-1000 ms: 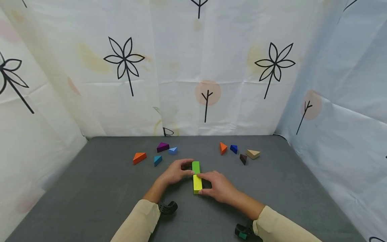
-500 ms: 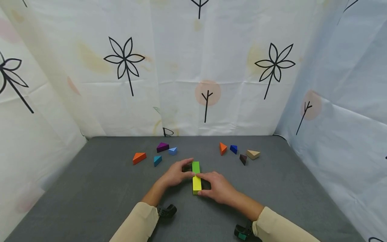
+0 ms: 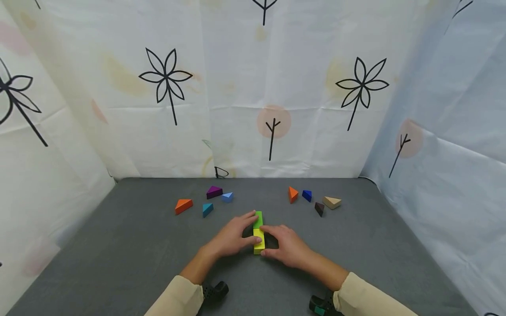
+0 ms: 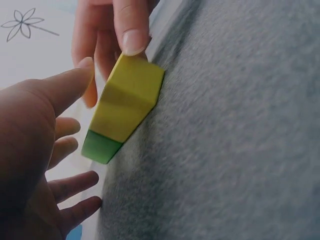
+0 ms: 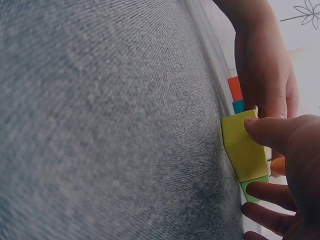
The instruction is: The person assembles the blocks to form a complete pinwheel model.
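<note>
Left hand [image 3: 234, 237], spread, sits lower from the bench's back edge [image 3: 258, 179] than before; right hand [image 3: 289, 246] pinches yellow block [image 5: 242, 150], apparently steadying alignment.

the right grip [image 5: 307, 170] lies along the right edge, its thumb on the yellow block [image 5: 243, 147], one fingertip overlapping the green block [image 5: 260, 185] that abuts it. beyond, the left grip [image 5: 267, 75] hangs beside a red-orange block [image 5: 234, 89] and a teal block [image 5: 238, 106]. grey table [image 5: 110, 120] fills the left; a line-drawn flower [image 5: 310, 13] shows top right.
</note>
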Motion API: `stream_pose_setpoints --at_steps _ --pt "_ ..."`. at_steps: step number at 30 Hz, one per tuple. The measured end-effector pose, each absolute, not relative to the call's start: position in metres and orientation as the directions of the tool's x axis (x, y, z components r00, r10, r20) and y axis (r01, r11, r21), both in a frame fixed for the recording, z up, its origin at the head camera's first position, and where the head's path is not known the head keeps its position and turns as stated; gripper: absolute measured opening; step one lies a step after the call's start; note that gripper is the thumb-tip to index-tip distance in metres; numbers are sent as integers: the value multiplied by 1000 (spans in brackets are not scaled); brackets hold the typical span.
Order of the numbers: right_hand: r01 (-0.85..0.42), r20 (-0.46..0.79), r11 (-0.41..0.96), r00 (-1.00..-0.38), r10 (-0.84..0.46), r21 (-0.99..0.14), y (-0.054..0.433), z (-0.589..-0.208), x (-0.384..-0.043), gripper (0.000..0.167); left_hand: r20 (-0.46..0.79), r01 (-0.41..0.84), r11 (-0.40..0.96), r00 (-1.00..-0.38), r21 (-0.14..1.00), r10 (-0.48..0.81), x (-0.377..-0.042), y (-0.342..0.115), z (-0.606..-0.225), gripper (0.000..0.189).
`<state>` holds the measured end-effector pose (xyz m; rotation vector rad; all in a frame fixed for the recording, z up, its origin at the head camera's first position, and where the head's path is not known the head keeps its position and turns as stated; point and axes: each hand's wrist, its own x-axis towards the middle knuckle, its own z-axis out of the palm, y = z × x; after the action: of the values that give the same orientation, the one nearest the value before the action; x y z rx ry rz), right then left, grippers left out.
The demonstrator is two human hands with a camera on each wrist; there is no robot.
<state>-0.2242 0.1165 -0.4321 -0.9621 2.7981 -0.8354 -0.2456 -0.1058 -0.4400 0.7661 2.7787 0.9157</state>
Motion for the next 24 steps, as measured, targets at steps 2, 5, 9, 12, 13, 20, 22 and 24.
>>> stream_pose_setpoints --at_steps 2,5,9,12,13,20,22,24 --pt "-550 108 653 -801 -588 -520 117 -432 -224 61 41 430 704 -867 566 497 -244 -104 -440 71" --pt "-547 106 648 -801 -589 -530 118 -433 -225 60 37 428 727 -873 537 487 -243 -101 -441 72" --pt "-548 111 640 -799 -591 -538 119 -434 -225 58 41 420 744 -882 520 470 -242 -99 -441 72" --pt "-550 119 634 -799 -590 -543 118 -434 -226 57 46 417 747 -886 519 462 -241 -98 -440 71" --pt "-551 122 634 -798 -590 -543 118 -435 -226 57 48 417 747 -886 518 461 -241 -98 -440 71" --pt "-569 133 614 -783 -607 -547 120 -435 -227 54 55 420 754 -887 505 458 -238 -97 -438 69" --pt "-575 128 604 -774 -620 -552 121 -434 -229 52 58 424 753 -886 503 460 -237 -97 -438 69" --pt "-580 122 596 -766 -632 -556 123 -432 -230 49 59 424 757 -887 496 458 -237 -97 -438 69"
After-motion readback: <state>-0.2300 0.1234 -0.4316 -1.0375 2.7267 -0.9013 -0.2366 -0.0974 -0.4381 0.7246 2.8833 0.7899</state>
